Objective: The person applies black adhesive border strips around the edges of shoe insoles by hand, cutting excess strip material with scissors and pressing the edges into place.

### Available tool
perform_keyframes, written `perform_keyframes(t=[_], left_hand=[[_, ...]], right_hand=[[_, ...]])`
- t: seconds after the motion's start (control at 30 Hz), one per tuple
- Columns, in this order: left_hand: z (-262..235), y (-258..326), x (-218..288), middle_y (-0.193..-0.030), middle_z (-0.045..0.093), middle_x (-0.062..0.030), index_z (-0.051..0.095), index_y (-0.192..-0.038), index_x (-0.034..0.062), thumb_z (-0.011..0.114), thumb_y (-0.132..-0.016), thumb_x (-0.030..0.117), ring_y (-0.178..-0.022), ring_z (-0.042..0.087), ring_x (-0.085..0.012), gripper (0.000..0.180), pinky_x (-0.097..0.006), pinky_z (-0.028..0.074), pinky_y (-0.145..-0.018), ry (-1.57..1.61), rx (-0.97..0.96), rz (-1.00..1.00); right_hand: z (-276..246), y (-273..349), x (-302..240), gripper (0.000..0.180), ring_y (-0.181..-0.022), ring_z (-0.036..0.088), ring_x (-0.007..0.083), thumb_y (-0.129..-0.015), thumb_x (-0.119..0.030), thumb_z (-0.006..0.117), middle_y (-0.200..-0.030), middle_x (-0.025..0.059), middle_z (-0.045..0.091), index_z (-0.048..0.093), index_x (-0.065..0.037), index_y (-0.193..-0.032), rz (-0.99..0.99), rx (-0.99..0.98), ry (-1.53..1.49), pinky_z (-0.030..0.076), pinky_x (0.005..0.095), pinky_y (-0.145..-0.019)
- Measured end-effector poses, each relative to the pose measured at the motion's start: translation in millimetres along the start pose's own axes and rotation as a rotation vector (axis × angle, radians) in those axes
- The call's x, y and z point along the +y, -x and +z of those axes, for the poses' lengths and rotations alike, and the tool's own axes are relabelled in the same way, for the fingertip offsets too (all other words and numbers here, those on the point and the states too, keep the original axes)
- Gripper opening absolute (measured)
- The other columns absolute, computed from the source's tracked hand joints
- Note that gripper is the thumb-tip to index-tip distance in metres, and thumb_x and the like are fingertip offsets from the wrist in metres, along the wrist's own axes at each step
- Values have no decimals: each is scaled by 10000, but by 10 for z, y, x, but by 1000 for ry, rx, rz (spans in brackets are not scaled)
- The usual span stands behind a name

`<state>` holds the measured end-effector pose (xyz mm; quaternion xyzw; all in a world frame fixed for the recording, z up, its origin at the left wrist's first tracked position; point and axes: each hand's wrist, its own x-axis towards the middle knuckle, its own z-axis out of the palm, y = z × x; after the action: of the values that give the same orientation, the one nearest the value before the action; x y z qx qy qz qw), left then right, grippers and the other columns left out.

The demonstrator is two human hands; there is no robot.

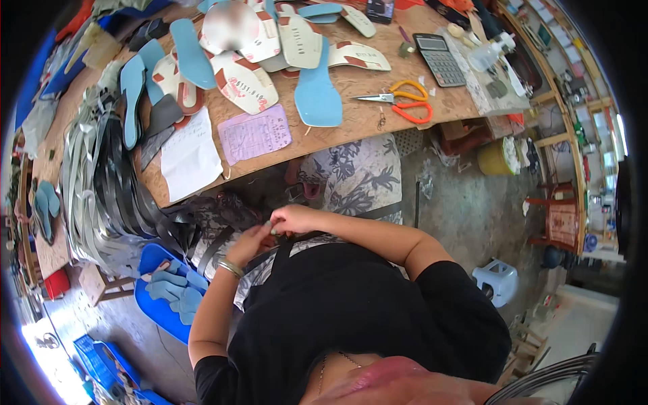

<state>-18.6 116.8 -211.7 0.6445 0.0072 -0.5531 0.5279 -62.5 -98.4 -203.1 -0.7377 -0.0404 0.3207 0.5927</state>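
Over my lap, below the table's front edge, my two hands meet with their fingertips together. My left hand [250, 244], with a bracelet at its wrist, is closed in a pinch. Against it, my right hand [293, 220] is closed too, its fingers bent inward. Whatever lies between the fingertips is too small and covered to name. A black strip [283, 254] runs down just below the fingers; I cannot tell whether either hand grips it. Under the hands spreads a floral cloth [358, 172] in grey and pale tones.
On the wooden table [297, 152] lie blue and white insoles [318, 98], orange-handled scissors [398, 100], a calculator [440, 59], a white paper [191, 156] and a purple slip [255, 133]. Grey and black strips [111, 182] hang at the left. A blue basin [154, 297] holds blue pieces; a stool [496, 280] stands right.
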Motion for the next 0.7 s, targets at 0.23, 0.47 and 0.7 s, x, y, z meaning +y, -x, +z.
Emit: perform_keyframes(t=[0.23,0.47,0.7], left_hand=[[184,48,338,-1012,618,5,530,-1289,48,547,-957,297,-857,530,-83,416,-245,436,-790,-356,-251,62],[397,-6,362,-1133,583,-25,450,-1340,49,557,-878,34,-987,546,-80,474,-223,439,-843,106,-248,229],[92,-139,718,-990,585,-27,548,-1184,44,542,-849,-35,-906,564,-132,344,-268,453,-842,805,111,606]], right_hand=[[-99,141,-47,391,-898,650,341,-906,-357,563,-997,194,672,635,-22,-1095,-63,-162,502,496,425,-775],[-150,286,-111,363,-722,610,164,-802,-162,634,-808,80,659,621,-57,-1149,-150,-56,190,477,310,-670],[-400,231,-302,412,-800,575,121,-695,18,627,-872,32,613,631,-36,-1104,-246,270,-408,475,272,-696]])
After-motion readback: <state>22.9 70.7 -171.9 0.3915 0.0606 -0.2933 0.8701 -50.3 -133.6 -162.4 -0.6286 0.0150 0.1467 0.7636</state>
